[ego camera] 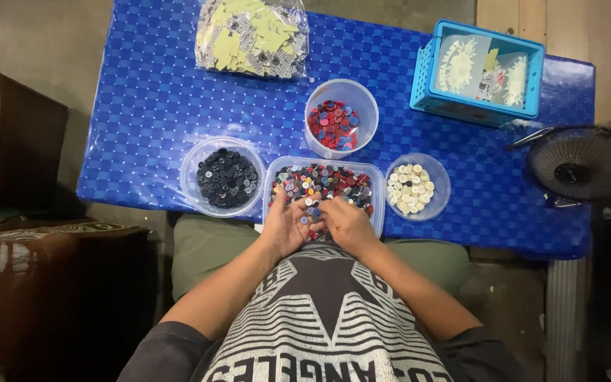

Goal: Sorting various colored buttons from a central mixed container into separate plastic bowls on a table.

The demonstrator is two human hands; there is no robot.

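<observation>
A clear rectangular tub (373,173) full of mixed coloured buttons sits at the near edge of the blue table. My left hand (286,225) is cupped palm-up at the tub's near side with several buttons lying on it. Beside it, my right hand (348,221) rests knuckles-up over the tub, its fingertips meeting the left palm among the buttons. A round bowl of black buttons (227,177) stands left of the tub, a small bowl of white buttons (412,188) right of it, and a taller cup of red and blue buttons (337,124) behind it.
A clear bag of pale yellow cards (252,34) lies at the table's far edge. A light blue plastic basket (476,69) holding packets stands far right. A small black fan (583,164) sits at the right end. Dark furniture (51,283) stands on my left.
</observation>
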